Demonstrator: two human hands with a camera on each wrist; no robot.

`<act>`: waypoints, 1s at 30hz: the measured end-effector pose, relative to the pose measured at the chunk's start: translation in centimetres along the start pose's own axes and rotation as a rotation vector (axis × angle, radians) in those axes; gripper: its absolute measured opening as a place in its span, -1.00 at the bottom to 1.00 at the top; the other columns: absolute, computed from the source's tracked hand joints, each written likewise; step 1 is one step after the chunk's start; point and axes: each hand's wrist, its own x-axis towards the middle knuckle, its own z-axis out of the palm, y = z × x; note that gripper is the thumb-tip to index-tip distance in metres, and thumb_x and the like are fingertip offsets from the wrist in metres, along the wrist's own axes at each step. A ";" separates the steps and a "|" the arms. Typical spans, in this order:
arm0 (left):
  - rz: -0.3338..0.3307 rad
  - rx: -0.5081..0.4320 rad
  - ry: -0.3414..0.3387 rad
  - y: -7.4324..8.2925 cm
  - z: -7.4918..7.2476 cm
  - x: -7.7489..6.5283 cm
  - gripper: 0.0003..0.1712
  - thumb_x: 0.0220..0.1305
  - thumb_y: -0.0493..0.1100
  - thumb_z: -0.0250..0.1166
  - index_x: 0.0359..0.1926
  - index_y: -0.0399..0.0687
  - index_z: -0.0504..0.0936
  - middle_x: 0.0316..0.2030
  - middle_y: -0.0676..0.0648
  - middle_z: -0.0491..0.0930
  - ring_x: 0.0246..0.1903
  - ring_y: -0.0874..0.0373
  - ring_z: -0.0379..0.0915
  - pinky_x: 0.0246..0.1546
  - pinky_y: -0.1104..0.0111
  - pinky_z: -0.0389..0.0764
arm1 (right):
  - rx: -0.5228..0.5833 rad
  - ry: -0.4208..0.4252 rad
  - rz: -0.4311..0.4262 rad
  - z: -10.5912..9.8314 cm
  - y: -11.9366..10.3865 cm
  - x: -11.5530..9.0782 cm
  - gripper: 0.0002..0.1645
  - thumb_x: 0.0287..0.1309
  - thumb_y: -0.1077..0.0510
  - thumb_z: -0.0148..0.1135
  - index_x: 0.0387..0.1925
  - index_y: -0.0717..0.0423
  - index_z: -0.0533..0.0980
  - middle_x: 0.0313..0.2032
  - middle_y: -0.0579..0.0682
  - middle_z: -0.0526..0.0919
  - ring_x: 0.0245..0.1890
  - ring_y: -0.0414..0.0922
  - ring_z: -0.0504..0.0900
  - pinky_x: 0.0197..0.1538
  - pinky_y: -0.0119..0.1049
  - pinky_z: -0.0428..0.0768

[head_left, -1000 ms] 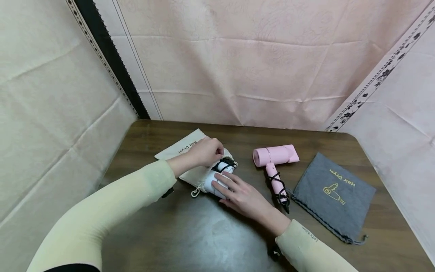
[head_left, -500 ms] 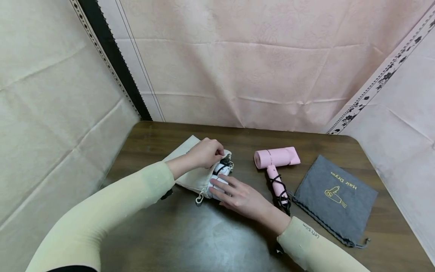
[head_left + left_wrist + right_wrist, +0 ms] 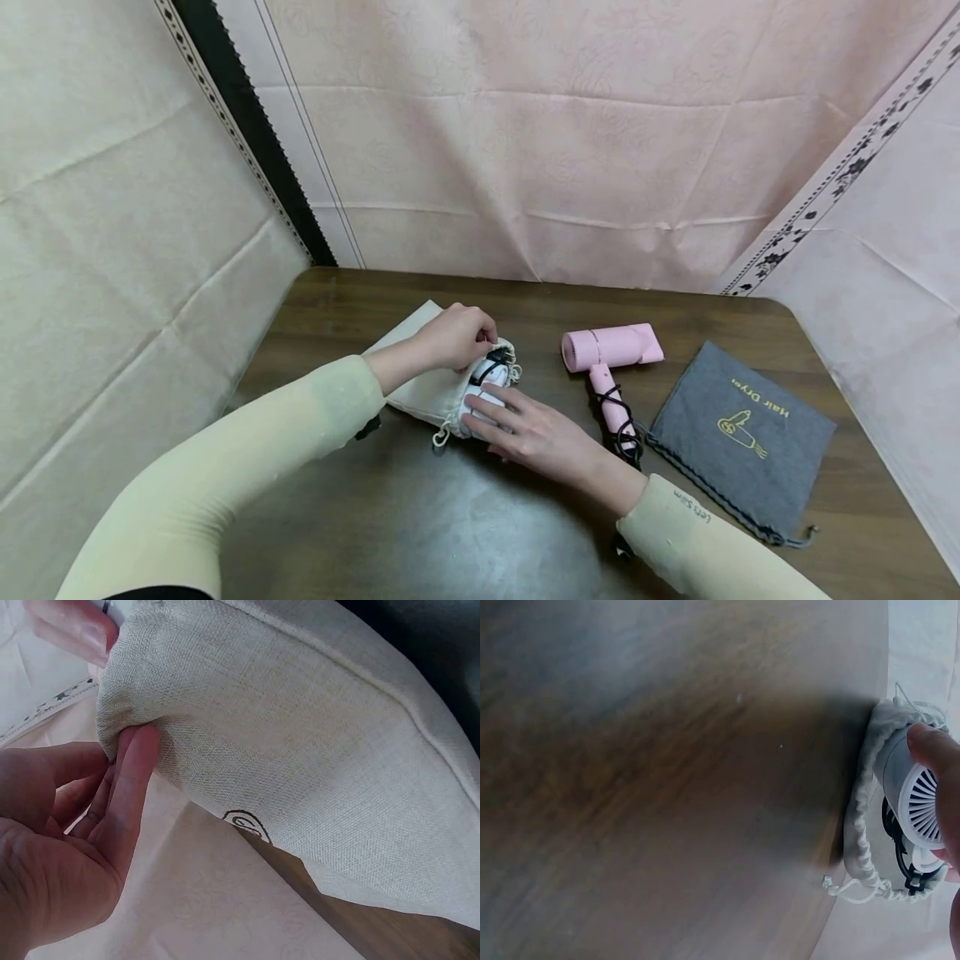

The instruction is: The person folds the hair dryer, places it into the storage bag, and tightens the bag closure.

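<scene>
A white hair dryer (image 3: 900, 769), its black cord bunched beside it, sits partly inside a cream drawstring bag (image 3: 270, 712). Its round vented end shows at the bag's mouth in the right wrist view. My left hand (image 3: 457, 337) pinches the bag's upper rim between thumb and fingers. Across the bag's mouth, my right hand (image 3: 536, 437) lies against the hair dryer with its fingers extended over it. The deeper part of the hair dryer is hidden by cloth. White drawstring loops hang at both sides of the opening.
To the right lies a pink hair dryer (image 3: 611, 347) with a black cord wound round its handle. Beside it a grey drawstring bag (image 3: 742, 442) with yellow lettering lies flat. All are on a brown wooden table (image 3: 360, 517), with cloth hangings behind and at the sides.
Between one second and half a second ago, the white hair dryer went deeper into the cream bag and the bag's far end shifted. Since then both hands have barely moved.
</scene>
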 end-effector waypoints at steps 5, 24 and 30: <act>0.009 -0.028 -0.008 -0.1 0.2 -0.2 -0.84 0.52 -0.26 0.29 -0.10 -0.12 0.81 -0.27 -0.04 0.77 -0.67 0.27 0.58 -0.56 0.42 0.62 | 0.045 0.040 0.048 0.6 0.2 -0.2 -0.16 0.09 0.04 0.68 0.39 0.11 0.56 0.40 0.13 0.57 0.36 0.15 0.58 0.39 -0.08 0.56; 0.006 0.007 0.001 -0.9 1.3 -0.1 -0.81 0.49 -0.26 0.28 -0.07 -0.14 0.82 -0.23 -0.02 0.81 -0.49 0.26 0.67 -0.17 0.33 0.70 | 0.217 0.042 0.280 2.3 -0.5 -0.3 -0.18 0.22 -0.06 0.58 0.44 0.07 0.52 0.42 0.14 0.53 0.40 0.08 0.53 0.31 -0.05 0.63; 0.030 0.096 0.028 -1.0 1.6 -0.5 -0.86 0.44 -0.18 0.36 -0.12 -0.10 0.80 -0.29 0.02 0.75 -0.29 0.15 0.64 -0.12 0.23 0.67 | 0.241 -0.011 0.297 1.9 -0.6 -1.0 -0.13 0.25 -0.07 0.56 0.50 0.09 0.46 0.46 0.17 0.49 0.41 0.09 0.52 0.30 -0.02 0.63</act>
